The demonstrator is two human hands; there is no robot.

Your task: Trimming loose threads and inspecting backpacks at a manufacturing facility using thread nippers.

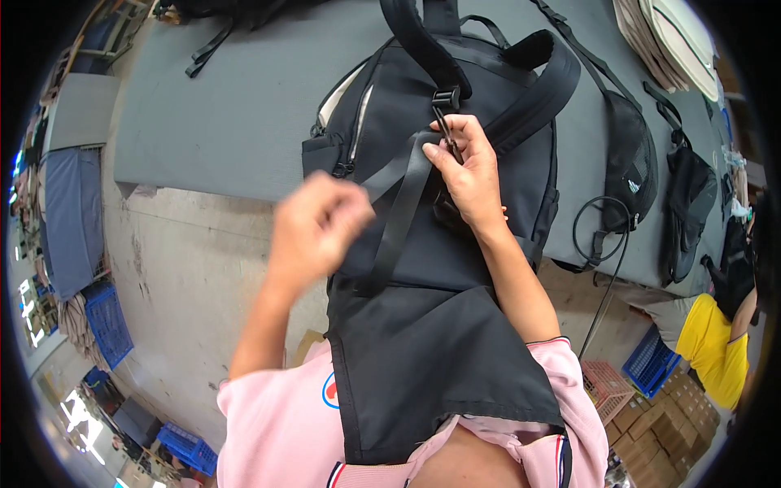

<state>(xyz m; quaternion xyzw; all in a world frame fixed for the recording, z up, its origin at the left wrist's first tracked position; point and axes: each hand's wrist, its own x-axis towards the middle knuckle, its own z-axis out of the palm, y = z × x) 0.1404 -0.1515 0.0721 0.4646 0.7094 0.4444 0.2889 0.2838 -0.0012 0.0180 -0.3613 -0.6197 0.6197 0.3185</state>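
Note:
A black backpack (382, 106) lies back-side up on the grey table (236, 106), its lower part hanging toward me. My right hand (465, 167) pinches a black plastic buckle (445, 102) at the end of a shoulder strap (423, 45). My left hand (319, 224), blurred, is closed on the free end of a black webbing strap (400, 215) that runs from the buckle down across the pack. A second padded shoulder strap (545, 81) curves to the right of my right hand.
More black bags (687, 203) and a looped black cable (598, 232) lie on the table's right side. Stacked pale panels (667, 37) sit far right. A person in yellow (716, 342) stands below right, near blue crates (651, 362) and cardboard boxes (659, 423).

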